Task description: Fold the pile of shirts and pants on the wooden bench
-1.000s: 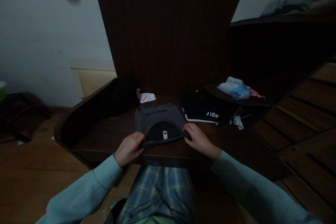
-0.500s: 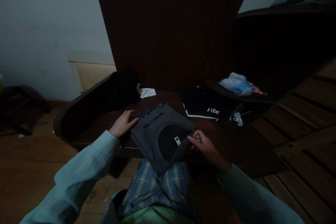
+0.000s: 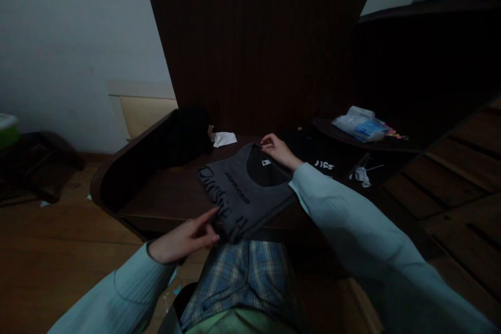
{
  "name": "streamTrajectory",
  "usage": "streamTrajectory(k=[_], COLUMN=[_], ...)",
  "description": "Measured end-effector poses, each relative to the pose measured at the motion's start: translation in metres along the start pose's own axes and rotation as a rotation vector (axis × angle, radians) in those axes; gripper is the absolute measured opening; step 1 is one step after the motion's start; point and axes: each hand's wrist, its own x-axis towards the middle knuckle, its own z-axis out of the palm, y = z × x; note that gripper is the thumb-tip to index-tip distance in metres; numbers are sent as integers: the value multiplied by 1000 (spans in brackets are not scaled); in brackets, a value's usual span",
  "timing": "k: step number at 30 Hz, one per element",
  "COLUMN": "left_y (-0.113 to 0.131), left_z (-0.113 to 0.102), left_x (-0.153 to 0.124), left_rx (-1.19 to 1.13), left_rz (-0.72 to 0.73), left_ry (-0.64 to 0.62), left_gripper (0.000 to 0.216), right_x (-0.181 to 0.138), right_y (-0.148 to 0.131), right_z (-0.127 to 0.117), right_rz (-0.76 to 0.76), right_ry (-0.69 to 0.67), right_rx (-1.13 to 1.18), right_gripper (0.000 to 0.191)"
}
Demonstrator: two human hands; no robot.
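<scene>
A folded dark grey T-shirt (image 3: 258, 201) with black lettering lies on the dark wooden bench (image 3: 164, 193), its front part reaching past the bench edge above my knees. Its round neck opening, with a small white label inside, faces away from me. At the far side of the collar is my right hand (image 3: 279, 151), fingers closed on the neckline; the wrist hides part of the shirt. My left hand (image 3: 188, 237) is by the near left edge of the shirt, index finger stretched toward the lettering and thumb apart. It grips nothing.
Black cloth (image 3: 182, 135) is heaped at the bench's left end, beside white paper (image 3: 225, 139). On the right lie a black garment with white lettering (image 3: 324, 165), a plastic bag (image 3: 362, 124) on a small shelf, and a crumpled white piece (image 3: 362, 176).
The shirt has turned so its neck opening points away from me instead of toward me. My right hand moved up and left with the collar; my left hand came off the shirt, toward me.
</scene>
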Motion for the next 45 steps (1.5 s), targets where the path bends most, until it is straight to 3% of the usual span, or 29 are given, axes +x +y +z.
streamTrajectory(k=[2, 3, 7, 9, 11, 14, 18, 24, 29, 33, 35, 40, 45], left_y=[6, 7, -8, -19, -29, -37, -45, -48, -38, -42, -45, -45, -32], left_z=[-8, -16, -55, -68, -73, -69, -59, -49, -33, -24, -24, -30, -29], left_x=[-4, -2, 24, 44, 62, 84, 97, 84, 65, 52, 47, 40, 42], left_rx=[41, 62, 53, 17, -44, -107, 19, 226, 124, 143, 146, 86, -165], left_rz=[20, 35, 81, 54, 38, 52, 58, 13, 39, 135, 158, 180, 109], left_ry=[-57, 27, 617, 745, 737, 606, 602, 722, 693, 711, 683, 507, 556], left_gripper=[46, 41, 46, 53, 59, 64, 63, 44, 42, 40, 39, 37, 38], right_x=[8, 5, -42, -77, -111, -146, -155, -106, -70, -84, -103, -138, -136], right_y=[-9, -13, -19, -15, -9, 0, 11, 31, 43, 47, 46, 40, 40], right_z=[-8, -13, -29, -33, -34, -28, -19, -6, 13, 12, 5, -7, -3], right_rz=[-96, -128, -126, -45, 20, 96, 134, 121, 136, 81, 18, -51, 127], right_ry=[29, 38, 39, -1, -95, -244, -299, -149, -104, 127, 187, 61, 18], right_rx=[-73, -108, -260, -343, -334, -249, -191, -226, 104, 118, 52, 0, 217], right_gripper=[23, 24, 17, 9, 16, 25, 19, 6, 18, 13, 22, 20, 27])
